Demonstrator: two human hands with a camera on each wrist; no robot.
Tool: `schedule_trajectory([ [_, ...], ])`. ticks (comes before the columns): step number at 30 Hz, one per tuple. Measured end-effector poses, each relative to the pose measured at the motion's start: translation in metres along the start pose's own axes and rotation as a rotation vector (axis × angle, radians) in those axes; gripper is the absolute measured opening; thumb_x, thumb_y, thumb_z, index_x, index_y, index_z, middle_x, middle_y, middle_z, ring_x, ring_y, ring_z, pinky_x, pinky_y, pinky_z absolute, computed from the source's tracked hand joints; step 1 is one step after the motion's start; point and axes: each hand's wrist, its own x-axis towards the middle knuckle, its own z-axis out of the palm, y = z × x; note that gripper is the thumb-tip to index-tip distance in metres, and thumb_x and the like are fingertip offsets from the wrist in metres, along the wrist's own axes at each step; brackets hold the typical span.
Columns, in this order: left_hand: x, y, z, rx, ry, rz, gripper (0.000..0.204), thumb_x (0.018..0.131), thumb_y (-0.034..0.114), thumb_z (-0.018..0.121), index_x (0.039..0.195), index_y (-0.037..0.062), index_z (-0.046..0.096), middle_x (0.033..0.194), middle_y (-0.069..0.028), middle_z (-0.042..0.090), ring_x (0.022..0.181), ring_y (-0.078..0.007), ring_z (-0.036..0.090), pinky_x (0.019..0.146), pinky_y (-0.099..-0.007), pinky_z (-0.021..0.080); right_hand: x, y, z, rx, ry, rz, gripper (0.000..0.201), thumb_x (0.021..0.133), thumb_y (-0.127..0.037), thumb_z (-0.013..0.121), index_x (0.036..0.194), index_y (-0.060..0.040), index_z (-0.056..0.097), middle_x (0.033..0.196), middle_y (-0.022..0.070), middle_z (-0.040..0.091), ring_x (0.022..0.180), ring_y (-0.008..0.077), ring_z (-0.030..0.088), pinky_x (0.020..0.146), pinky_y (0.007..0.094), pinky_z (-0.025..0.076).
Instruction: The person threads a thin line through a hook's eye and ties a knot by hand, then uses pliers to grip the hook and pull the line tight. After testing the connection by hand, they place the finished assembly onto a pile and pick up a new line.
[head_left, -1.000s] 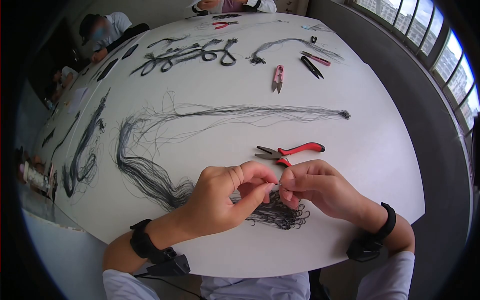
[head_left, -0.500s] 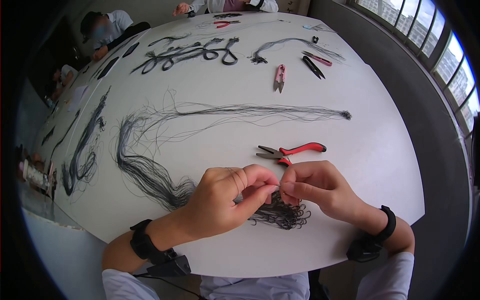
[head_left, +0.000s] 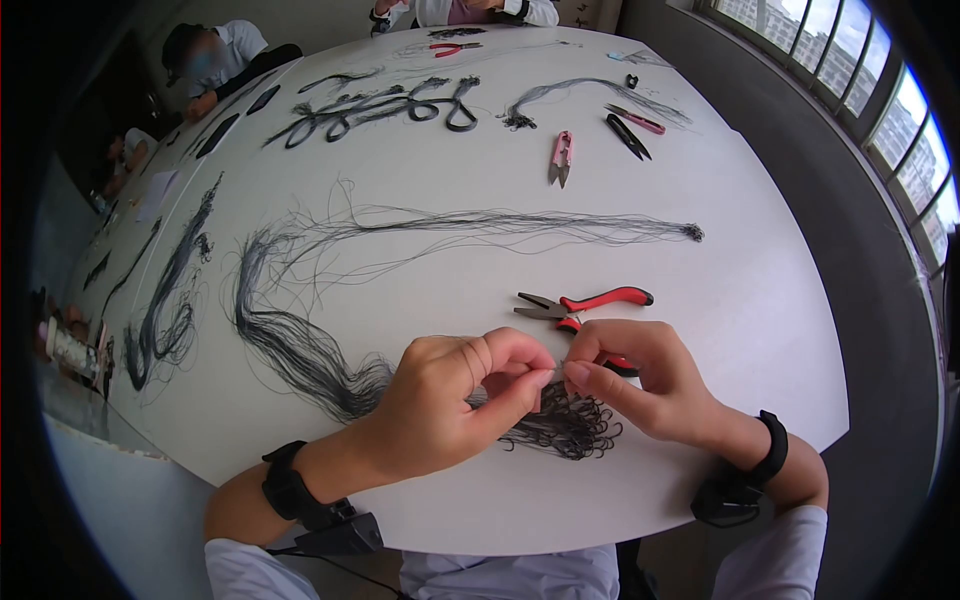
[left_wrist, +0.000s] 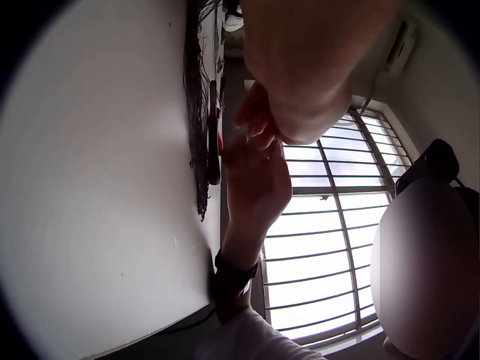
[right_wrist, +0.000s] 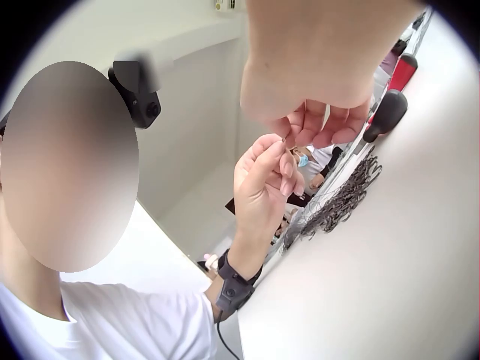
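Observation:
In the head view my left hand (head_left: 440, 405) pinches a fine dark line between thumb and forefinger, with a strand looped over its back. Just to the right, my right hand (head_left: 650, 385) has thumb and forefinger together at the same short piece of line, a narrow gap from the left fingertips. The tiny end they work on is mostly hidden. Beneath the hands lies a bundle of dark fish hooks (head_left: 575, 435), its long grey lines (head_left: 290, 350) trailing left. Red-handled pliers (head_left: 610, 297) lie just beyond the right hand, jaws spread, one handle partly covered.
A line bundle (head_left: 470, 222) stretches across mid-table. Farther back are pink thread snips (head_left: 562, 150), black snips (head_left: 625, 135), coiled bundles (head_left: 400, 105) and other pliers (head_left: 455, 47). Another bundle (head_left: 165, 290) lies at left. People sit at the far side and left; a barred window is at right.
My right fingertips have drawn slightly right, away from the left ones, uncovering more of the pliers' near handle. My left hand has barely moved. Across the table, a person's hand stretched out, then drew back.

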Motion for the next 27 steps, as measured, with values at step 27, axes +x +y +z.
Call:
schedule_trajectory([
  [27,0.001,-0.004,0.001,-0.105,-0.043,-0.184,0.01,0.083,0.0,0.058,0.092,-0.0017,0.06,0.069,-0.0066,0.064,0.056,-0.0097,0.061,0.053,-0.0207,0.048,0.002,-0.007,-0.008,-0.104,-0.061,-0.001,0.01,0.083,-0.005,0.053,0.076,0.0014,0.058,0.07,0.0055,0.057,0.066,0.0145,0.052,0.061,0.026,0.041],
])
